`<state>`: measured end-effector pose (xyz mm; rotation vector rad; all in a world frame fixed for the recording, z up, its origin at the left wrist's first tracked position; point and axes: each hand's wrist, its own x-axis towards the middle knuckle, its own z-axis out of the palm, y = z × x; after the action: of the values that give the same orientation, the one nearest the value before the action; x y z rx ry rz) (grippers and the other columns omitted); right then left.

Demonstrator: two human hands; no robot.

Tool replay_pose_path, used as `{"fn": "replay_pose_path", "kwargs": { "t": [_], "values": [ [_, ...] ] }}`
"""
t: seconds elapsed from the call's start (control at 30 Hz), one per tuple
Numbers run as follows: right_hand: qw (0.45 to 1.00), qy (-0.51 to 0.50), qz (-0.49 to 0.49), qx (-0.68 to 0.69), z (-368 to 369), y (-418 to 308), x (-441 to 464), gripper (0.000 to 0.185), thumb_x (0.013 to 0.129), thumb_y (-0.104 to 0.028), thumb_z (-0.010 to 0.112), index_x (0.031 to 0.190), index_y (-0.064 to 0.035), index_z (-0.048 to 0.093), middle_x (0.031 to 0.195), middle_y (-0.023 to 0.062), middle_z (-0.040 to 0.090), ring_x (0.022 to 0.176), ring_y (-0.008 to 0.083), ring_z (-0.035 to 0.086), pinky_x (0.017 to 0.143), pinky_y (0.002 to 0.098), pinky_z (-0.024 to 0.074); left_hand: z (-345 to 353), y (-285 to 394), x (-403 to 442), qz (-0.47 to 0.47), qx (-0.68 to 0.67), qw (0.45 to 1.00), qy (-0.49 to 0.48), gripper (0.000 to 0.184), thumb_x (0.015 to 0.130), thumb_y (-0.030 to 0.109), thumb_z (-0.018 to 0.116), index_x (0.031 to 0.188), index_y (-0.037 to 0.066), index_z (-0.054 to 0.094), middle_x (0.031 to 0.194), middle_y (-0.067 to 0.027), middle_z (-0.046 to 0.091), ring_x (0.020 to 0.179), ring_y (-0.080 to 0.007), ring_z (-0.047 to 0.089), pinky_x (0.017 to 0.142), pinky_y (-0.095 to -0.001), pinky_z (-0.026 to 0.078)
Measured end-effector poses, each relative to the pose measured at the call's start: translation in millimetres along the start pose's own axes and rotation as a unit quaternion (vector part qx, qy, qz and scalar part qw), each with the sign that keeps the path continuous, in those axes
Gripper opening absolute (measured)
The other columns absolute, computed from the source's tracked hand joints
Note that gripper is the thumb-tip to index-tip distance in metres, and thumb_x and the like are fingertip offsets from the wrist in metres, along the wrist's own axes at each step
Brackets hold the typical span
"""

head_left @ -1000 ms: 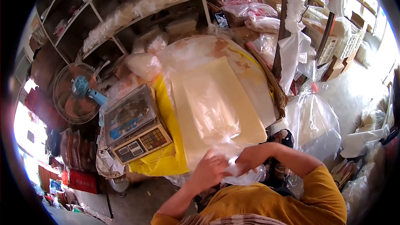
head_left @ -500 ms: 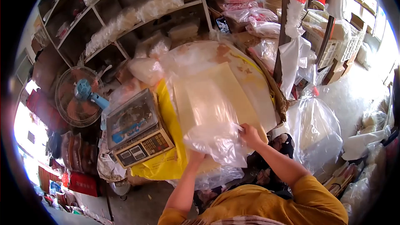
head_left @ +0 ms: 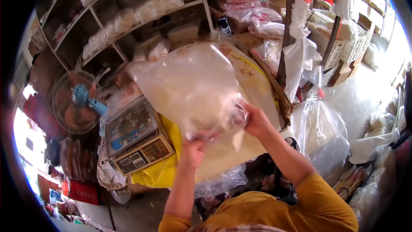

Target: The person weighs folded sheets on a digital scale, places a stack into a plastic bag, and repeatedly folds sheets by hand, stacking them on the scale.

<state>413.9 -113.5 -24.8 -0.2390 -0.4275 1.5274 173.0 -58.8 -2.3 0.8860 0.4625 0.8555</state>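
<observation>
A large clear plastic bag [head_left: 184, 86] is stretched between my two hands above the table, with pale contents showing through it. My left hand [head_left: 193, 152] is closed on its near left corner. At the near right edge, my right hand [head_left: 256, 119] grips the same bag with thumb and fingers. Cream-coloured sheet material [head_left: 227, 159] lies beneath, partly covered by the bag. Left of the bag, a worn digital scale [head_left: 143, 157] rests beside a yellow plastic sack [head_left: 156, 172].
A fan [head_left: 77, 101] stands at the left, near shelves [head_left: 146, 21] with wrapped packs. A phone [head_left: 224, 25] leans at the back. A big clear bag [head_left: 322, 124] sits on the floor at right, with white crates [head_left: 358, 45] behind.
Both hands have risen, bringing the plastic bag up off the cream sheets. It now spreads away from me and leftwards, reaching past the scale's far corner.
</observation>
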Motion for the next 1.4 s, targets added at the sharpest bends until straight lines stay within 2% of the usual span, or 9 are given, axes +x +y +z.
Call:
{"fn": "replay_pose_path", "kwargs": {
  "t": [0.13, 0.3, 0.47, 0.73, 0.8, 0.83, 0.87, 1.07, 1.4],
  "values": [
    [0.979, 0.186, 0.014, -0.085, -15.3, 27.3, -26.1, 0.019, 0.096, -0.018, 0.048, 0.102, -0.0033, 0.058, 0.085, 0.0043, 0.064, 0.077, 0.0167, 0.064, 0.074, 0.0313, 0.0539, -28.5, 43.7, 23.3, -0.057, -0.212, 0.973, -0.072, 0.022, 0.078, -0.001, 0.051, 0.099, -0.003, 0.058, 0.085, -0.0071, 0.065, 0.087, -0.0268, 0.065, 0.075, -0.0354, 0.052],
    [0.85, 0.346, 0.022, -0.396, -76.5, 69.1, -45.0, 0.021, 0.095, -0.017, 0.049, 0.102, -0.0005, 0.06, 0.085, 0.0062, 0.066, 0.081, 0.0193, 0.066, 0.068, 0.0312, 0.0529, -48.9, -24.5, 49.7, 0.045, 0.397, 0.917, 0.01, 0.024, 0.079, 0.004, 0.053, 0.103, -0.002, 0.058, 0.085, -0.011, 0.064, 0.085, -0.028, 0.064, 0.073, -0.0368, 0.052],
    [0.614, 0.233, 0.065, -0.751, -114.8, 67.3, -45.1, 0.027, 0.092, -0.024, 0.052, 0.092, 0.0035, 0.056, 0.075, 0.0143, 0.064, 0.07, 0.0236, 0.064, 0.066, 0.0356, 0.0516, -53.2, -88.1, 52.6, 0.003, 0.504, 0.863, 0.029, 0.028, 0.08, 0.007, 0.055, 0.106, -0.001, 0.057, 0.088, -0.015, 0.064, 0.086, -0.0295, 0.064, 0.073, -0.0377, 0.052],
    [0.923, 0.252, -0.094, -0.275, -70.2, 51.9, -4.1, 0.02, 0.087, -0.017, 0.054, 0.093, 0.0023, 0.056, 0.085, 0.018, 0.063, 0.077, 0.0312, 0.062, 0.069, 0.0365, 0.0507, -13.6, -25.7, 66.1, -0.02, 0.57, 0.819, 0.066, 0.033, 0.081, 0.012, 0.059, 0.112, 0.0, 0.057, 0.092, -0.0212, 0.064, 0.088, -0.032, 0.064, 0.073, -0.0392, 0.051],
    [0.939, 0.232, -0.15, -0.205, -37.2, 34.2, 9.9, 0.019, 0.086, -0.015, 0.055, 0.094, 0.0019, 0.056, 0.088, 0.0189, 0.062, 0.078, 0.0331, 0.061, 0.07, 0.0367, 0.0504, 29.9, 38.0, 88.6, 0.067, 0.63, 0.768, 0.091, 0.034, 0.081, 0.014, 0.06, 0.113, 0.001, 0.057, 0.093, -0.0228, 0.064, 0.088, -0.0326, 0.064, 0.073, -0.0395, 0.051],
    [0.932, 0.22, -0.185, -0.219, -21.4, 24.3, 15.3, 0.019, 0.085, -0.015, 0.055, 0.094, 0.0018, 0.056, 0.089, 0.0193, 0.062, 0.079, 0.034, 0.061, 0.07, 0.0368, 0.0503, 40.9, 60.8, 103.7, 0.468, 0.62, 0.63, 0.017, 0.031, 0.078, 0.011, 0.062, 0.107, 0.002, 0.058, 0.094, -0.0225, 0.063, 0.092, -0.0353, 0.063, 0.073, -0.0401, 0.051],
    [0.913, 0.208, -0.226, -0.269, -6.6, 14.2, 17.8, 0.018, 0.085, -0.014, 0.055, 0.094, 0.0016, 0.056, 0.09, 0.0198, 0.062, 0.08, 0.035, 0.061, 0.071, 0.0369, 0.0502, 54.6, 89.5, 111.2, 0.485, 0.626, 0.61, -0.025, 0.025, 0.078, 0.007, 0.058, 0.102, 0.001, 0.058, 0.096, -0.0207, 0.063, 0.091, -0.0382, 0.061, 0.074, -0.0417, 0.05],
    [0.324, 0.041, -0.396, -0.858, 41.7, -18.7, -27.3, 0.03, 0.064, 0.002, 0.059, 0.092, -0.0071, 0.063, 0.089, 0.009, 0.059, 0.095, 0.0269, 0.055, 0.093, 0.0483, 0.0389, 104.9, 149.5, 89.7, 0.647, 0.612, 0.424, -0.162, 0.023, 0.073, 0.003, 0.063, 0.096, 0.006, 0.061, 0.081, -0.0098, 0.061, 0.068, -0.0262, 0.058, 0.061, -0.0369, 0.045],
    [0.432, -0.171, -0.013, -0.885, 48.2, 29.2, -123.1, 0.01, 0.075, -0.01, 0.059, 0.082, -0.004, 0.056, 0.081, 0.0117, 0.06, 0.086, 0.0274, 0.057, 0.079, 0.0402, 0.0427, 17.3, 11.5, -63.7, 0.089, 0.778, 0.622, 0.02, 0.015, 0.083, 0.0, 0.05, 0.092, 0.004, 0.061, 0.074, -0.014, 0.064, 0.066, -0.0304, 0.063, 0.062, -0.04, 0.05]
  ]
}}
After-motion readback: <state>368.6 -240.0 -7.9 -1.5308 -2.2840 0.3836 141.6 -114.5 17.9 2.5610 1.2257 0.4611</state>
